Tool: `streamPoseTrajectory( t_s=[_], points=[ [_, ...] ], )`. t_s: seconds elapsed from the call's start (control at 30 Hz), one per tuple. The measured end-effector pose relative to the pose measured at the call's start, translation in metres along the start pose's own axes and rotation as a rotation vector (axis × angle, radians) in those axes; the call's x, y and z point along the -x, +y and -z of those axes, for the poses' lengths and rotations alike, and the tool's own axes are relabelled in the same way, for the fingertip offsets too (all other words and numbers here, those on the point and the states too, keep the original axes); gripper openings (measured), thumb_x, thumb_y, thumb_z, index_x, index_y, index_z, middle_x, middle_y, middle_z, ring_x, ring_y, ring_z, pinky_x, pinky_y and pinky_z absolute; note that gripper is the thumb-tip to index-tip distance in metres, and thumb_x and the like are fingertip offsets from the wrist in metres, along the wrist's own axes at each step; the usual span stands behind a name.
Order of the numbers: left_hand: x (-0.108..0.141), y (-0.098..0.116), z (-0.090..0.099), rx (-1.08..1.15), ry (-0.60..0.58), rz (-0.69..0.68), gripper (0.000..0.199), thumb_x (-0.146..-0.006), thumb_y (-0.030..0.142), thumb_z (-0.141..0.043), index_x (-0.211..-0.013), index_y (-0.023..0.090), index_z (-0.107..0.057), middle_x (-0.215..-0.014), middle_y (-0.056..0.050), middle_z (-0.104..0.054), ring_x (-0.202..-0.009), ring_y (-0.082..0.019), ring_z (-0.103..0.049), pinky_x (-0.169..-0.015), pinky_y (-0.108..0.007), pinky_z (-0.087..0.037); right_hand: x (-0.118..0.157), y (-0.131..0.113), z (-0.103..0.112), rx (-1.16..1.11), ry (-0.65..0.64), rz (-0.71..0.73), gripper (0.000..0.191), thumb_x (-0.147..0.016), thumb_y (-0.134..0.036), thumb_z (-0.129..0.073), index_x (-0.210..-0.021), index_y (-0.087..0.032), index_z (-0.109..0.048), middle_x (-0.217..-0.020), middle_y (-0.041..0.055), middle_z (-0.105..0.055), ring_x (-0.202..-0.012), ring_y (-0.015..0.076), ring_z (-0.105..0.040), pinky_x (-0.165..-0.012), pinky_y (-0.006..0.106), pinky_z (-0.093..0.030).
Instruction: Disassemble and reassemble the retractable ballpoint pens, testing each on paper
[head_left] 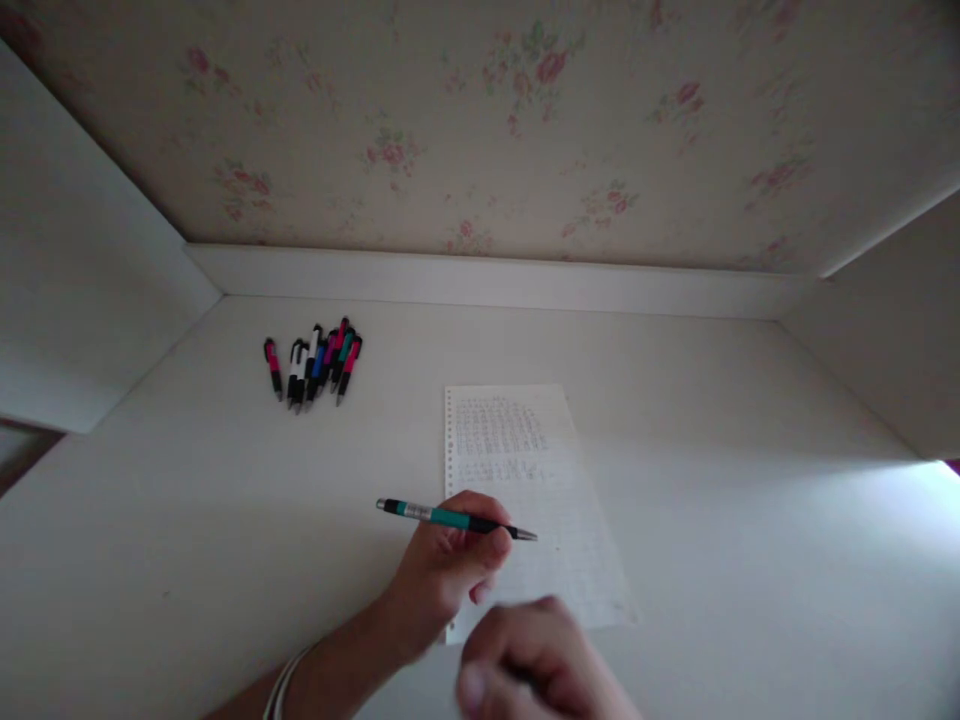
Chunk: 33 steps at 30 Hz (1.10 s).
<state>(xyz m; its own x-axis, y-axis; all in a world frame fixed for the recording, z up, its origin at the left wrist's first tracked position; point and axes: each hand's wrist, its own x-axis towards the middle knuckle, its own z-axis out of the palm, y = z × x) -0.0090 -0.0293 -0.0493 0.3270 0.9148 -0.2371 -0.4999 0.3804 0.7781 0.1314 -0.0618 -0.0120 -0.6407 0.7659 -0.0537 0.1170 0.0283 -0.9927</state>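
Observation:
My left hand [450, 560] is closed around a teal and black ballpoint pen [450, 517]. The pen lies nearly level, its silver tip pointing right over a sheet of lined paper [592, 540]. Rows of small handwriting fill the upper part of the sheet, and punched holes run down its left edge. Near the bottom of the view is my right hand [536, 655], slightly blurred, with its fingers curled in. What it holds, if anything, cannot be made out. It is in front of the sheet's lower edge.
On the white desk [225, 540], at the back left, lies a group of several pens [322, 365] in pink, white, blue, purple and teal. White side panels [97, 230] flank the desk. Behind it stands a floral wall [450, 120] with a white ledge [487, 280] below.

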Motion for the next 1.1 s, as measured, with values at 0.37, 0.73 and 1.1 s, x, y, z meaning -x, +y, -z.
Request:
streamPoseTrajectory(
  t_s=[0.37,0.73,1.1],
  points=[
    [0.002,0.003,-0.006,-0.061,-0.041,-0.012,0.035,-0.081,0.048,-0.083,-0.095,0.021,-0.065,-0.054,0.011,-0.038,-0.045,-0.006,-0.028,-0.045,-0.02,-0.022,-0.015,0.032,0.04,0.113,0.422,-0.049,0.054,-0.104,-0.056,-0.039,-0.063,-0.022,-0.039,-0.057,-0.0047,-0.038,-0.053,0.0111,-0.034,-0.048,0.024,-0.031],
    [0.007,0.013,-0.011,-0.553,-0.027,-0.062,0.035,-0.097,0.046,-0.06,-0.075,0.019,-0.055,-0.065,0.006,-0.039,-0.063,-0.012,-0.035,-0.06,-0.026,-0.031,-0.003,0.034,0.047,0.254,0.362,0.062,0.041,-0.107,-0.042,-0.043,-0.074,-0.02,-0.056,-0.061,-0.0024,-0.055,-0.055,0.0111,-0.05,-0.051,0.022,-0.04],
    [0.005,0.002,-0.013,-0.497,0.089,0.038,0.046,-0.093,0.054,-0.057,-0.062,0.022,-0.045,-0.059,0.005,-0.032,-0.057,-0.013,-0.029,-0.053,-0.028,-0.027,-0.006,0.03,0.042,0.543,0.411,0.384,0.027,-0.107,-0.021,-0.04,-0.086,-0.021,-0.056,-0.067,0.0002,-0.057,-0.055,0.0135,-0.052,-0.053,0.025,-0.042]
  ],
)
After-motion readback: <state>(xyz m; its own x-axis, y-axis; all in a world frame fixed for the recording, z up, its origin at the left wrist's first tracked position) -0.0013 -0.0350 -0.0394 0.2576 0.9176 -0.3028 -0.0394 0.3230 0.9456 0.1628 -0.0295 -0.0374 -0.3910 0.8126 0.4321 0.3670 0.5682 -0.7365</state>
